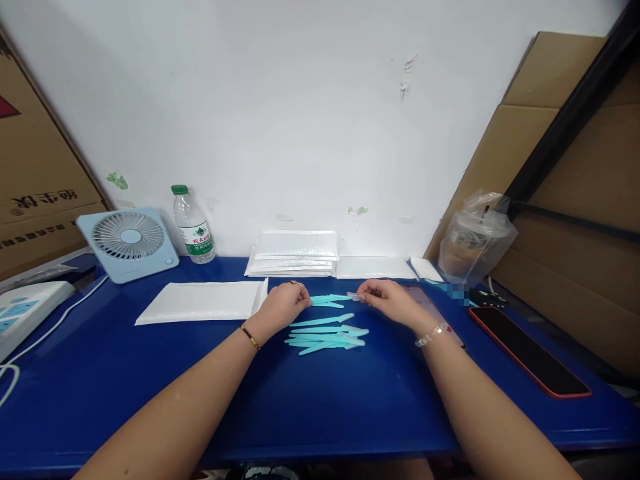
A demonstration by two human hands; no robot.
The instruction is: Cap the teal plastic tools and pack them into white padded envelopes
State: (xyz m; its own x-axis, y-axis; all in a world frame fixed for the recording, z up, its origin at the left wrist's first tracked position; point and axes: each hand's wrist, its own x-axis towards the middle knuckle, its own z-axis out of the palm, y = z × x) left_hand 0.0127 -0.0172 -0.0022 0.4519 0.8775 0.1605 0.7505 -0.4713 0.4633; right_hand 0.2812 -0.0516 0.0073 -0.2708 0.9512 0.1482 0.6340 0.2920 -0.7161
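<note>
Both my hands rest on a blue table. My left hand is closed in a pinch on the handle ends of two or three turquoise plastic sticks. My right hand is closed in a pinch on a small clear cap at the sticks' other end. Just in front of my hands lies a loose pile of several more turquoise sticks, some with clear caps on their tips.
A flat white pouch lies left of my hands; a stack of clear bags sits by the wall. A small fan, a water bottle, a bagged drink cup, a red-edged phone and cardboard surround the table.
</note>
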